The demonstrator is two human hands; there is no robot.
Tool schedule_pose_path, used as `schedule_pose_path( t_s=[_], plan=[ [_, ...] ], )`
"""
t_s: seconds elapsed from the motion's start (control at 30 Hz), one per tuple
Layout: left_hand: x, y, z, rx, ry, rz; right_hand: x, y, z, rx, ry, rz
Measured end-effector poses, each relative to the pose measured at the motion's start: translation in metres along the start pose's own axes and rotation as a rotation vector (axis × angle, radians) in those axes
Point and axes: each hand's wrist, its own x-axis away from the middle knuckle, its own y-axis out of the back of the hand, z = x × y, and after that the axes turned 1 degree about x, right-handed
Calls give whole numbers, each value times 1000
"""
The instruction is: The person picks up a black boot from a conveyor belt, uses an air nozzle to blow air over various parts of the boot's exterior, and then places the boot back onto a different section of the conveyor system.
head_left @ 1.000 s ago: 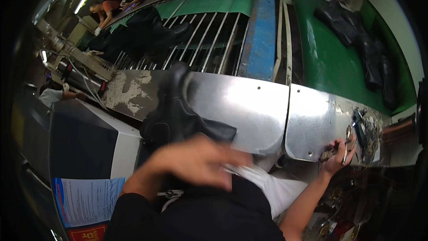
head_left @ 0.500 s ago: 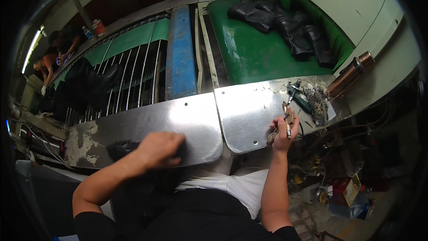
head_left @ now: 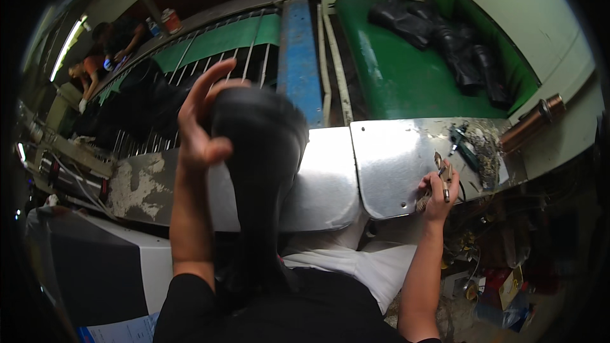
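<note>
A black boot [head_left: 257,146] stands upside down in front of me, foot uppermost and slightly blurred, its shaft running down toward my lap. At the left of the boot's foot is my left hand [head_left: 202,121], thumb and fingers spread. Its fingertips reach the boot's edge, and whether they press on it is hard to see. My right hand [head_left: 436,194] is closed around a small brass-coloured metal tool [head_left: 446,184] with a pointed tip, above the right metal plate [head_left: 387,165]. A brownish rough wad [head_left: 422,202] shows under those fingers.
A green-handled tool [head_left: 469,155] lies beside dark, crusty residue. Several black boots [head_left: 467,63] lie on the green surface [head_left: 381,82]; another dark boot [head_left: 140,89] is on the rod rack at left. A copper-coloured cylinder [head_left: 537,121] juts out at right. Two people work at far left.
The boot has swung up from low at the left to upright before me. My left hand has risen and its fingers have spread. My right hand still holds the tool.
</note>
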Motion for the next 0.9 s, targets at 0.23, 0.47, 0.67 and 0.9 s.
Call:
schedule_pose_path(
  t_s=[0.23,0.47,0.67,0.9],
  plan=[
    [-28,61,20,-78,155,-15,71,-89,9,68,-61,481],
    [-36,65,37,1,185,-18,46,-221,61,-24,477,744],
    [-46,77,53,134,265,-28,26,-282,61,-134,405,771],
    [-42,84,67,264,227,-167,23,-293,46,-185,427,860]
  ],
)
